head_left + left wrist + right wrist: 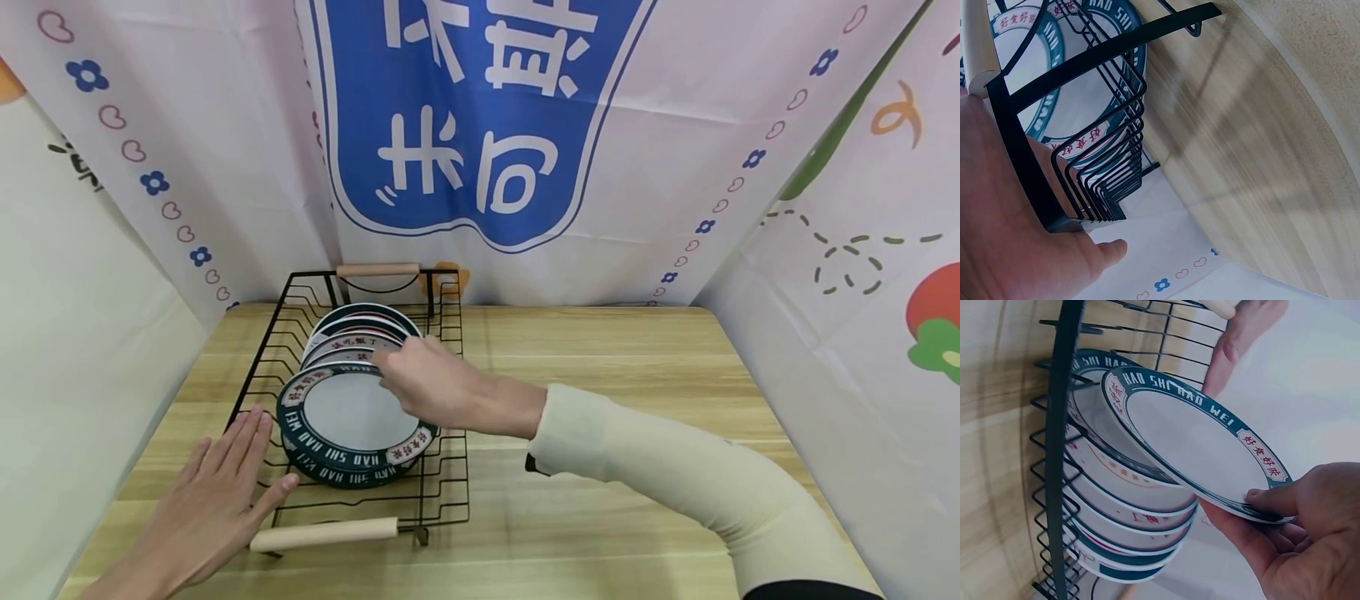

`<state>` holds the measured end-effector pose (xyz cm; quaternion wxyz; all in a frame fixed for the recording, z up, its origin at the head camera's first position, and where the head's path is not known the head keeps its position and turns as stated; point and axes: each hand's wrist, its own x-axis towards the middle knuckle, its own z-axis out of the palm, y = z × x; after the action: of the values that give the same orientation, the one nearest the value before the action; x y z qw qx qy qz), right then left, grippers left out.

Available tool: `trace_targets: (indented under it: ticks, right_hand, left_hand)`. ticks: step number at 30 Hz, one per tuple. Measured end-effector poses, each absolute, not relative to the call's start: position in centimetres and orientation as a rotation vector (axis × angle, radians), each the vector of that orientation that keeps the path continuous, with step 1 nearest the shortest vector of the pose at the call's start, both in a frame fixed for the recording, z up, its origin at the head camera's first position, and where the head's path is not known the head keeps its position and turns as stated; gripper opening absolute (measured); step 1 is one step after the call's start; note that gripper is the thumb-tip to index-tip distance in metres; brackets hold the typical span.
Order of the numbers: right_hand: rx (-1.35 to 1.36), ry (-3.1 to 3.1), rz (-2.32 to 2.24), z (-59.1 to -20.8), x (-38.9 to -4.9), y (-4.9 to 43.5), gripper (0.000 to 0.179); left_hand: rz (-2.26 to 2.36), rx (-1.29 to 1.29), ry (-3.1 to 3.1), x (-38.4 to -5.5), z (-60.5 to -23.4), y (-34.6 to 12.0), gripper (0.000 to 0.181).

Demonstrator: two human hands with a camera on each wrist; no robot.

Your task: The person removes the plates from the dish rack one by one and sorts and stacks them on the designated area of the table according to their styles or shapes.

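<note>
A white oval plate with a dark green lettered rim [1191, 437] is pinched at its edge between the thumb and fingers of my right hand [1316, 531]. It leans in front of several other plates [1135, 519] standing in a row in a black wire dish rack [442, 492]. In the head view my right hand [431, 379] covers part of the plates' upper right edges. My left hand [217, 492], fingers extended, rests against the rack's left side near the front wooden handle [326, 533]. The left wrist view shows its palm [1016, 219] against the rack's frame.
The rack stands on a wood-grain table [600, 358], towards its left side. A second wooden handle [377, 270] is at the rack's far end. Behind hangs a white cloth with a blue printed panel [480, 125]; patterned sheets line both sides.
</note>
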<state>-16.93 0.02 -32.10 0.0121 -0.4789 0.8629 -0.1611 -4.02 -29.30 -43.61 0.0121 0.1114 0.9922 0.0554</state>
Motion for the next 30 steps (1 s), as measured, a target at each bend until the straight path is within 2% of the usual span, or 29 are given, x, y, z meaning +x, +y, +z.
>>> trace_targets:
  ticks: [8, 21, 30]
  right_hand:
    - [-1.399, 2.708, -0.625, -30.3, -17.7, 1.4, 0.019]
    - [-1.167, 2.742, -0.923, -27.8, -19.3, 3.8, 0.015]
    - [-0.948, 2.749, -1.092, -26.6, -20.9, 5.7, 0.026]
  left_hand:
    - [0.163, 0.339, 3.085, -4.1, -43.8, -29.3, 0.089]
    - [0.143, 0.336, 3.093, -4.1, -43.8, -29.3, 0.090]
    - [0.147, 0.349, 3.099, -3.9, -43.8, -29.3, 0.089]
